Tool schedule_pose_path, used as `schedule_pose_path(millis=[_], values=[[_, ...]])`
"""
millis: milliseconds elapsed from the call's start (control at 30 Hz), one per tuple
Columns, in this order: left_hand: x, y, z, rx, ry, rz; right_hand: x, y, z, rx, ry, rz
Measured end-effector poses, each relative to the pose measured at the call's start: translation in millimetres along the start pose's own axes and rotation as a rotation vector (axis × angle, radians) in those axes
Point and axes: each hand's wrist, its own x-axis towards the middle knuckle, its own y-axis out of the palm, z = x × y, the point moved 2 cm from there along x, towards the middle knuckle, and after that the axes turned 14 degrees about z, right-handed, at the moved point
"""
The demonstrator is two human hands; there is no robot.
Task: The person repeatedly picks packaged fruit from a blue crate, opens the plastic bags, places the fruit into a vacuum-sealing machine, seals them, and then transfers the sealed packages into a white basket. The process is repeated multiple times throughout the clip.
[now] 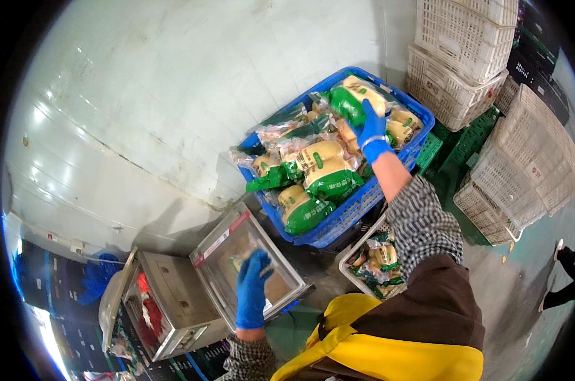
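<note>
At the far end of a blue plastic crate (329,238), my right hand (371,134), in a blue glove, is closed on a green and pale-yellow food bag (346,105). Its thumb is partly hidden. Similar plump plastic food bags (322,162) are heaped across the crate, some with clear film ends sticking up. My left hand (252,286), also gloved in blue, is raised over a metal-framed clear panel (227,238) at the lower left. Its fingers are bent but apart from the thumb, with nothing visible between them.
A steel box-shaped machine (182,305) with a raised lid and red material inside stands at the lower left. A white crate (346,263) of packs sits below the blue one. White crates (453,82) are stacked at the right, near a person's dark-clothed legs (564,279). A pale wall (141,95) runs behind.
</note>
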Motion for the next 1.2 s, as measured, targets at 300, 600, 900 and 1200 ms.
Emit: schedule_pose_path(millis=[300,600,900,1200], values=[[-210.8,-132.1,151.9,-0.401,-0.102,-0.578,-159.8,134.3,-189.0,-0.38,0.583,0.68],[-368.9,-137.4,182.1,-0.215,0.16,-1.021,-512.3,118.2,-323.1,-0.47,1.418,1.358],[-790.0,-170.2,337.6,0.037,-0.185,-2.436,-779.5,62.3,-360.4,-0.86,1.934,1.664],[-1050.6,-195.4,384.9,0.52,-1.417,-2.115,-1001.8,113.4,-363.2,-1.085,2.078,1.857]])
